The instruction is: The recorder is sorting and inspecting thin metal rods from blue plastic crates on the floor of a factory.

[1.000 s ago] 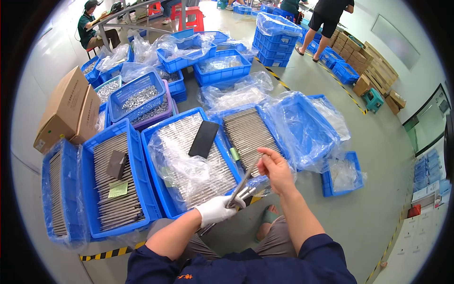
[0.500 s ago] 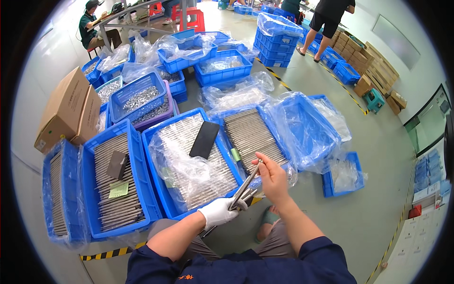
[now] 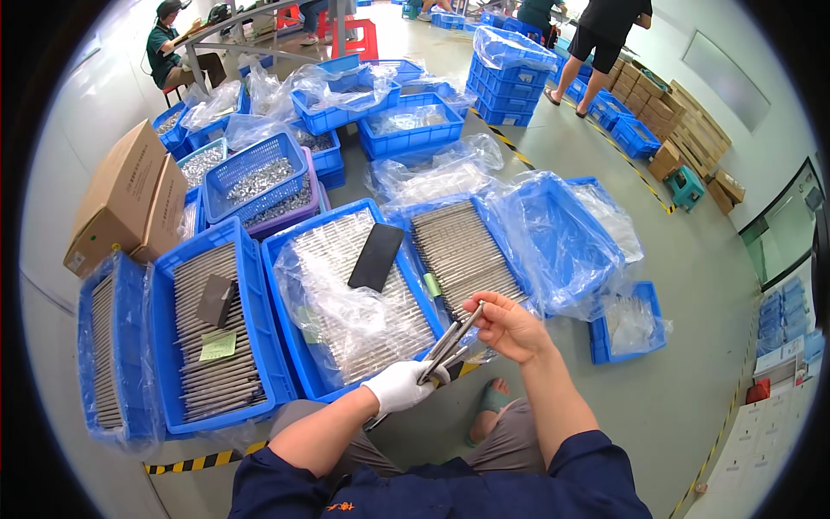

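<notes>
Item in hand: a small bundle of thin metal rods [image 3: 451, 343], held up over the person's lap, just in front of the blue crate of rods [image 3: 359, 303]. Left hand [image 3: 399, 386], white-gloved, closed round the lower ends; right hand [image 3: 508, 327], bare, fingertips pinching the upper ends. Step, as judged: sorting or checking a handful. Next move calls for a steady grip, rods kept parallel. Nearby: black flat object [image 3: 376, 257] on the plastic liner.

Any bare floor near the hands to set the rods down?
Bare floor right of the right hand, beyond the small crate. The hands hold the rods. Left and ahead is crowded: rod crates edge to edge, a phone on one.
</notes>
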Demonstrator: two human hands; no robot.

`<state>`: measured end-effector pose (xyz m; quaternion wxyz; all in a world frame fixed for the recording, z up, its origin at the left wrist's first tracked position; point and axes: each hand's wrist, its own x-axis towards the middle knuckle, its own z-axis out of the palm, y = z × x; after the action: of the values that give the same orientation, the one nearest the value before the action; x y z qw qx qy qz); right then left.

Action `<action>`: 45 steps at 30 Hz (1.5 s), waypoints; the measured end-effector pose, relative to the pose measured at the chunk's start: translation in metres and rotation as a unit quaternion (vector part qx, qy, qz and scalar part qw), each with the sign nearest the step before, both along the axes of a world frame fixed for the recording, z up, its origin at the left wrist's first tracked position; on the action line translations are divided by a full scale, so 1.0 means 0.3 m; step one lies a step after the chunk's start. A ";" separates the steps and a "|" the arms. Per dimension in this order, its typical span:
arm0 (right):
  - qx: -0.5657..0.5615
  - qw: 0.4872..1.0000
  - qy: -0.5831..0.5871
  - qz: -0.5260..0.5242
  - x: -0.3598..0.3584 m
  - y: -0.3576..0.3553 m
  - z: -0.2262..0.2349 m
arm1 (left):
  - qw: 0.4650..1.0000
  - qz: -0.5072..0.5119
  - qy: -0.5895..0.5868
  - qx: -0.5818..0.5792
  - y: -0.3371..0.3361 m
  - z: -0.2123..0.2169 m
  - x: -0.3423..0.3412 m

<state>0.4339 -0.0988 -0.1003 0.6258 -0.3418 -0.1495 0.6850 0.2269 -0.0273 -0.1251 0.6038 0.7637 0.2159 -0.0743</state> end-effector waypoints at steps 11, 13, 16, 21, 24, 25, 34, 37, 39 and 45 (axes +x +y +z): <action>-0.078 0.969 -0.215 0.089 -0.219 0.025 -0.032 | 0.996 0.061 -0.024 0.060 0.032 -0.126 -0.013; -0.073 0.966 -0.238 0.076 -0.228 0.022 -0.034 | 0.998 0.050 0.015 0.023 0.040 -0.083 -0.008; -0.065 0.957 -0.281 0.028 -0.177 0.026 -0.036 | 0.976 0.073 0.008 -0.206 0.037 -0.022 0.005; -0.047 0.972 -0.078 -0.217 -0.003 0.032 -0.058 | 0.939 0.147 -0.090 -0.297 0.070 0.061 -0.018; -0.077 0.988 0.052 -0.125 -0.043 0.040 -0.110 | 0.927 0.196 -0.172 -0.269 0.114 0.082 -0.024; -0.083 0.989 0.087 -0.085 -0.088 0.041 -0.116 | 0.919 0.225 -0.196 -0.259 0.123 0.098 -0.021; -0.054 0.979 0.118 0.161 -0.271 0.018 -0.086 | 0.850 0.259 -0.160 -0.430 0.116 -0.019 -0.012; -0.056 0.984 0.066 0.158 -0.293 -0.024 -0.077 | 0.866 0.277 -0.123 -0.397 0.098 -0.001 -0.008; -0.122 0.980 0.011 0.159 -0.334 -0.079 -0.068 | 0.845 0.314 -0.154 -0.404 0.091 0.030 -0.006; -0.157 0.947 0.108 0.261 -0.431 -0.254 -0.196 | 0.724 0.386 -0.266 -0.507 0.197 0.068 -0.105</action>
<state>0.3047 -0.1749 -0.1593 0.3764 -0.3089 -0.0559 0.8716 0.1954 0.0319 -0.1048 0.9098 0.1830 0.2532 0.2731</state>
